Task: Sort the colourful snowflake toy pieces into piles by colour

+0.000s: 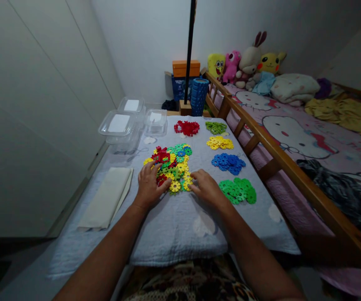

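A mixed pile of plastic snowflake discs and building pieces (175,171) in yellow, red, green and blue lies mid-table. My left hand (149,186) rests at the pile's left side, fingers spread over red and yellow pieces. At the right edge of the pile is my right hand (206,187), its bent fingers and thumb apart beside yellow discs. Single-colour groups sit farther off: red pieces (187,128), light green pieces (216,127) and yellow discs (220,142). Blue discs (229,163) and green discs (238,190) lie right of my right hand.
Clear lidded plastic boxes (117,124) with white labels stand at the back left, near a smaller box (156,121). A folded cream cloth (106,198) lies on the left. A black pole (189,54) rises behind the table. The bed's wooden rail (262,146) borders the right.
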`<state>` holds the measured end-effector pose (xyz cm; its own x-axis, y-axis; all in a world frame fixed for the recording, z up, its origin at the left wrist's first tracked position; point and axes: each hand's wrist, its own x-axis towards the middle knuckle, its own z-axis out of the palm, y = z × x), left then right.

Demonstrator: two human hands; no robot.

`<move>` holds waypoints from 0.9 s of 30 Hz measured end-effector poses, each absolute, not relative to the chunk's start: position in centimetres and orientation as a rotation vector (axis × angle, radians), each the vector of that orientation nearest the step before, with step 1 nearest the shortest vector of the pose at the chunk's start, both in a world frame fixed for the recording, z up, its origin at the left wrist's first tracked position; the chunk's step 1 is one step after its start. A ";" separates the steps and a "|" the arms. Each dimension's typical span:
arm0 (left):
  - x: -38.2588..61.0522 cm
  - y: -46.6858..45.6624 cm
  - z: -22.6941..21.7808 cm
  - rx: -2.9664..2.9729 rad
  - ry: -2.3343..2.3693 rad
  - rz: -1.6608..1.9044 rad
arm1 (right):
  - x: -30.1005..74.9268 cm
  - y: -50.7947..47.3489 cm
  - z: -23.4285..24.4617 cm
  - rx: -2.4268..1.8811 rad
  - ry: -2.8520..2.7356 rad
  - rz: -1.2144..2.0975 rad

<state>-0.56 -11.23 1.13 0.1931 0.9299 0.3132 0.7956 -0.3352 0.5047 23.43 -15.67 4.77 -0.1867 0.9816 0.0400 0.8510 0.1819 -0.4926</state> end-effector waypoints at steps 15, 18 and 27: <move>-1.0 -11.2 -0.3 2.342 1.470 0.741 | 25.2 -15.4 5.2 -1.622 -1.950 0.785; -1.1 -11.1 -0.2 2.298 1.435 0.802 | 28.2 -13.6 7.3 -1.590 -1.876 0.822; -1.0 -11.0 0.1 2.207 1.492 0.997 | 38.0 -2.2 7.2 -1.848 -1.235 0.541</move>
<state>-1.01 -11.05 0.05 0.2212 0.8988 0.3784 0.6936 -0.4177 0.5869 38.03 -2.21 7.19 0.4245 0.9009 0.0908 0.5442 -0.1738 -0.8208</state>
